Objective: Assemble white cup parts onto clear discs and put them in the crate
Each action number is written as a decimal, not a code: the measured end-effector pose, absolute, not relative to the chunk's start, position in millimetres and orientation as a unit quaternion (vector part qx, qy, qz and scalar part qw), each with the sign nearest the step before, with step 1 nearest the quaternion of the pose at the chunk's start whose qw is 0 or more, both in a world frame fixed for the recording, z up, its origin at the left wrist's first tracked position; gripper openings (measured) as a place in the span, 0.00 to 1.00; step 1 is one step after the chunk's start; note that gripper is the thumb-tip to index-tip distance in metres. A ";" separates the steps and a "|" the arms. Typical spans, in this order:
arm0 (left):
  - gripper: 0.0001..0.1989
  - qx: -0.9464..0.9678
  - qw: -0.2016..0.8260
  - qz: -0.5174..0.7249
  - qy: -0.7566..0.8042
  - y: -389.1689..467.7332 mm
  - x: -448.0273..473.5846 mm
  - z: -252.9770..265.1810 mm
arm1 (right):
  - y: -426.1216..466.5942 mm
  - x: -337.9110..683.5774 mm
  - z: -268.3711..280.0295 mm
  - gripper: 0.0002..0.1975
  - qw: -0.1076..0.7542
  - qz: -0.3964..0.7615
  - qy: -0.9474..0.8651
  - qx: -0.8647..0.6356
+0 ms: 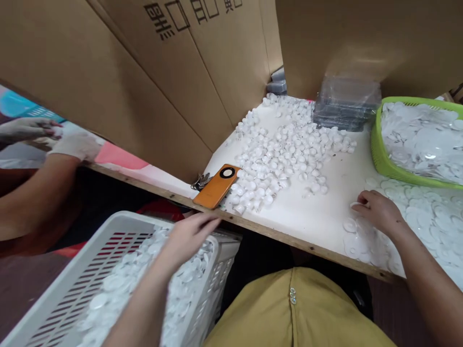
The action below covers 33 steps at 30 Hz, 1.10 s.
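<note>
My right hand [379,212] is closed in a pinch on a white plastic disc [356,206], low over the right side of the table. Flat white discs [423,217] lie spread under and beside it. Above the white basket [119,219], close to the table's front edge, my left hand [191,236] has its fingers stretched out, and I see nothing in them. Many similar white pieces [119,279] fill the basket below. A heap of small white caps [285,154] covers the middle of the table, between my hands and the cardboard.
An orange phone [216,188] lies at the table edge. Cardboard panels [181,86] stand left and behind. A green basket [379,149] of white pieces sits at the right, near stacked clear plastic packs [345,103]. At far left, another person's gloved hands [72,142] are at work.
</note>
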<state>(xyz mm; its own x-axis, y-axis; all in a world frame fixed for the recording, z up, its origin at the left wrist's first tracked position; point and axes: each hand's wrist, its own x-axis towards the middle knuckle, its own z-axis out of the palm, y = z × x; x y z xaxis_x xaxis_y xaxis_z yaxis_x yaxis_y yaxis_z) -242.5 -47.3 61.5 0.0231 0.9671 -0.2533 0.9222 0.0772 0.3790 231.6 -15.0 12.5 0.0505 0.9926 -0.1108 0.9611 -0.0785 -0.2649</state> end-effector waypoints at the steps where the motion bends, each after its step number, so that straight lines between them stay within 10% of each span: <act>1: 0.19 0.685 0.235 0.080 0.685 -37.0 -207.3 60.9 | -15.2 226.6 14.8 0.10 0.077 0.151 -0.673 -0.720; 8: 0.19 0.763 0.222 0.070 0.603 39.4 -35.3 29.5 | -38.8 198.9 10.3 0.14 0.236 0.271 -0.597 -0.717; 20: 0.13 0.823 0.286 0.148 0.468 5.3 -50.3 -8.6 | -31.8 153.5 2.4 0.18 0.369 0.536 -0.445 -0.616; 33: 0.13 0.833 0.361 0.098 0.407 26.3 -58.6 1.0 | 2.5 115.8 -3.1 0.14 0.219 0.560 -0.475 -0.642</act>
<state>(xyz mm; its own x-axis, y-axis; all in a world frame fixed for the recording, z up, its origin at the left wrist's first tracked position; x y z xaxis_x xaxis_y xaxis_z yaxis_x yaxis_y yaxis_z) -58.6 26.3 1.0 0.6492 0.7492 -0.1314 0.6081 -0.4075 0.6813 115.8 2.5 -3.1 -0.0788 0.8553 -0.5121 0.3651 -0.4533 -0.8132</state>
